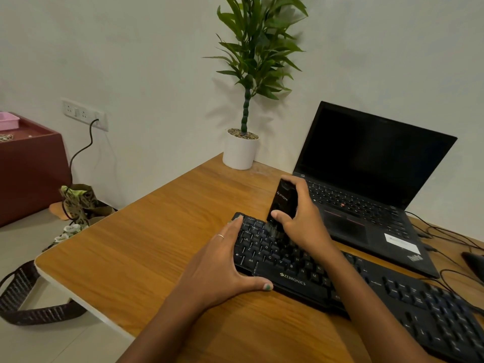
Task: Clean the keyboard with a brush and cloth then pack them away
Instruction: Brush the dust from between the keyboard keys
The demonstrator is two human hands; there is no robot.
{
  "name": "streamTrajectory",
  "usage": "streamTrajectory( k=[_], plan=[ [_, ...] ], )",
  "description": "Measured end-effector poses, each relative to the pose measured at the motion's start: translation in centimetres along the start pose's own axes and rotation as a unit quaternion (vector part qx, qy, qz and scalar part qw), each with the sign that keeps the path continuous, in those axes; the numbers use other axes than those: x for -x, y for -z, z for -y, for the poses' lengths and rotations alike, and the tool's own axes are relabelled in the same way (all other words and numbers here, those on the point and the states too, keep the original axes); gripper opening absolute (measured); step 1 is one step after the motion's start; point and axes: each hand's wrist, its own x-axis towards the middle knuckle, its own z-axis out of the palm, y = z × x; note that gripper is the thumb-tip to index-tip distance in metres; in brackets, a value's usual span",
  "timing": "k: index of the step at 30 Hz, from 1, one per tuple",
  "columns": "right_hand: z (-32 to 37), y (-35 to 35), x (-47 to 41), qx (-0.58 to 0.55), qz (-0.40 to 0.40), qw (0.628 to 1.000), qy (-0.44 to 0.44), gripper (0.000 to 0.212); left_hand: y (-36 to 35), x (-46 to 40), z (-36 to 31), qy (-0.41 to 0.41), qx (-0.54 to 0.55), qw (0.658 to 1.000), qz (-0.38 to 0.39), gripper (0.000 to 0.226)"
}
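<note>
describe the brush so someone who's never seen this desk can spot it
On the wooden desk, find the black keyboard in front of the open laptop. Above its left end, the right hand grips the brush: a black block, bristles down on the keys.

Left hand (222, 265) was laid flat, fingers straight, thumb spread near. Right hand (298, 218) was curled in a grip, farther right.

Home office: desk (146, 247), laptop (366, 195), plant (251, 74).
</note>
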Motion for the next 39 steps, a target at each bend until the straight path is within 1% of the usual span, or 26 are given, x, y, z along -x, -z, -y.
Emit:
streamTrajectory(
  k=[2,3,4,5,7,9,10,12,15,16,20,22,24,26,28,29,31,36,38,39],
  plan=[
    [0.3,0.4,-0.3,-0.019,0.062,0.998,-0.001,0.065,0.0,0.0,0.0,-0.003,0.002,1.0,-0.003,0.131],
    [0.3,0.5,-0.5,-0.002,0.071,0.997,0.003,0.065,0.0,0.0,0.0,-0.004,0.003,1.0,-0.005,0.131],
    [0.2,0.3,-0.8,0.02,0.057,0.998,0.007,0.066,0.0,0.0,0.1,-0.005,0.002,1.0,-0.006,0.13],
    [0.0,0.0,-1.0,0.036,0.027,0.999,0.011,0.067,0.0,0.0,0.1,-0.005,0.0,1.0,-0.005,0.13],
    [-0.4,-1.2,-1.0,0.029,-0.021,0.999,0.029,0.07,0.0,0.0,0.0,-0.004,0.0,1.0,-0.002,0.131],
    [-0.8,-2.2,-0.9,0.001,-0.022,0.998,0.065,0.071,0.0,0.1,0.0,-0.004,0.002,1.0,-0.004,0.131],
    [-1.0,-2.2,-0.9,-0.012,-0.014,0.997,0.072,0.071,0.0,0.1,0.0,-0.005,0.002,1.0,-0.005,0.131],
    [-1.0,-1.0,-1.2,-0.027,0.016,0.998,0.049,0.071,0.0,0.0,0.1,-0.004,-0.001,1.0,-0.003,0.131],
    [-1.3,2.0,-1.9,-0.001,0.094,0.996,0.01,0.069,0.0,0.0,0.2,0.0,-0.003,1.0,0.0,0.131],
    [-1.3,2.5,-1.9,0.007,0.102,0.995,0.009,0.068,0.0,0.0,0.2,0.002,-0.004,1.0,0.001,0.132],
    [-1.2,0.2,-1.6,-0.059,0.07,0.995,0.041,0.069,-0.1,0.0,0.2,0.0,-0.004,1.0,-0.002,0.131],
    [-1.4,-1.4,-1.5,-0.072,0.051,0.994,0.068,0.07,-0.1,0.0,0.1,-0.004,-0.003,1.0,-0.005,0.13],
    [-1.4,-1.2,-1.5,-0.078,0.045,0.994,0.068,0.07,0.0,0.1,0.0,-0.008,-0.001,1.0,-0.007,0.128],
    [-1.7,0.5,-1.7,-0.062,0.073,0.995,0.042,0.069,0.1,0.1,-0.1,-0.008,0.001,1.0,-0.006,0.128],
    [-2.0,2.6,-1.9,-0.008,0.122,0.992,0.022,0.07,0.1,0.1,0.0,-0.006,0.0,1.0,-0.004,0.128],
    [-2.0,3.3,-2.0,0.013,0.134,0.991,0.019,0.07,0.0,0.1,0.0,-0.006,-0.001,1.0,-0.004,0.129],
    [-1.8,3.1,-1.9,0.02,0.127,0.991,0.029,0.07,0.0,0.0,0.0,-0.007,0.0,1.0,-0.005,0.128],
    [-1.1,-2.3,-1.4,-0.044,0.05,0.995,0.075,0.07,0.0,0.1,-0.1,-0.02,0.006,1.0,-0.011,0.126],
    [-1.3,-2.6,-1.5,-0.058,0.029,0.995,0.081,0.07,0.0,0.1,-0.1,-0.023,0.007,1.0,-0.012,0.125],
    [-1.3,-2.0,-1.5,-0.054,0.035,0.995,0.075,0.069,0.0,0.1,-0.1,-0.021,0.006,1.0,-0.012,0.126]
  ],
)
